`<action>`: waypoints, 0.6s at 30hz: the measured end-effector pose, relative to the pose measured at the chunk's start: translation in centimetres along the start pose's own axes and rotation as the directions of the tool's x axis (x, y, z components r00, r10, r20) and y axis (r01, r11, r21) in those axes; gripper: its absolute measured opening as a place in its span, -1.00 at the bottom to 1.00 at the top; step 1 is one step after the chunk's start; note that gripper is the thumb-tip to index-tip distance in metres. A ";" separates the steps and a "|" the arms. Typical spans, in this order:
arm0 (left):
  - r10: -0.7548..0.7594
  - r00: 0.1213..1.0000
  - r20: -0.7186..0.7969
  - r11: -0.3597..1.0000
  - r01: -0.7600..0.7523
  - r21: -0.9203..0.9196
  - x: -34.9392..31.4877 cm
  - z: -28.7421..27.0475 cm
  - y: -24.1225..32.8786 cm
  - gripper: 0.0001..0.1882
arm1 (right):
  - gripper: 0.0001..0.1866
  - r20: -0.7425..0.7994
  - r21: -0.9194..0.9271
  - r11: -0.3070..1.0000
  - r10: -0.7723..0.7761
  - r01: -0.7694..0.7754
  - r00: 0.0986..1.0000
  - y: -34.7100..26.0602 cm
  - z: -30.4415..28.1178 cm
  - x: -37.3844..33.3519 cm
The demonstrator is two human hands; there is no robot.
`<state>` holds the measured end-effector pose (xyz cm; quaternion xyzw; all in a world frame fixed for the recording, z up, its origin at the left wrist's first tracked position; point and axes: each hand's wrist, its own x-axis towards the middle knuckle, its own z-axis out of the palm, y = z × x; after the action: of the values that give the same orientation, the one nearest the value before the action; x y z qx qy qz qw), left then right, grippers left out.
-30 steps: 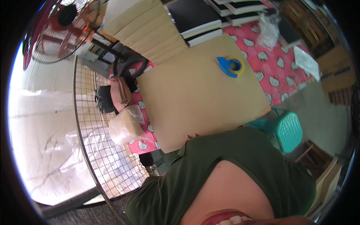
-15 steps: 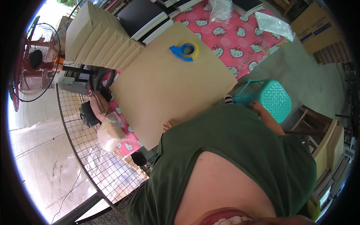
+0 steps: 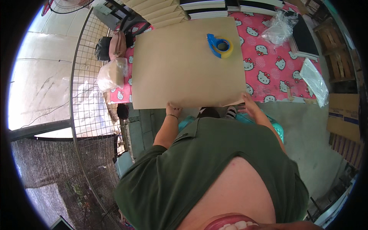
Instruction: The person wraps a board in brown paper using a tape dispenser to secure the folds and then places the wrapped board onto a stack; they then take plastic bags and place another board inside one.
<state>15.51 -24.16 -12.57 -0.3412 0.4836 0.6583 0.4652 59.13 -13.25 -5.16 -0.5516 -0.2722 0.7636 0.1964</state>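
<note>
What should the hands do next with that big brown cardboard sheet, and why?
Probably lift the near edge a little. Both hands, left hand and right hand, grip the near edge of the flat brown cardboard sheet, and the blue tape dispenser with its yellow roll lies on top, so lifting slowly seems wise.
</note>
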 end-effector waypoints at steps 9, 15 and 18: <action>0.304 0.946 -0.115 0.938 -0.276 0.212 -1.6 -0.6 3.7 -0.78 | -0.34 -0.089 -0.818 0.541 -0.452 0.193 0.888 -0.1 4.1 8.6; 0.080 0.995 -0.057 0.904 -0.048 0.426 -4.1 -0.2 2.6 -0.75 | -0.26 -0.149 -0.461 0.887 -0.079 0.001 0.986 -2.3 3.7 5.1; 0.071 0.993 -0.092 0.887 -0.020 0.461 -2.9 -0.7 4.6 -0.72 | -0.23 -0.132 -0.378 0.909 -0.242 0.177 0.961 -1.0 2.8 5.1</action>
<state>12.14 -26.14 -8.68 -0.2447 0.6575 0.5168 0.4906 54.87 -10.00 -7.57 -0.6109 -0.4480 0.6229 0.1954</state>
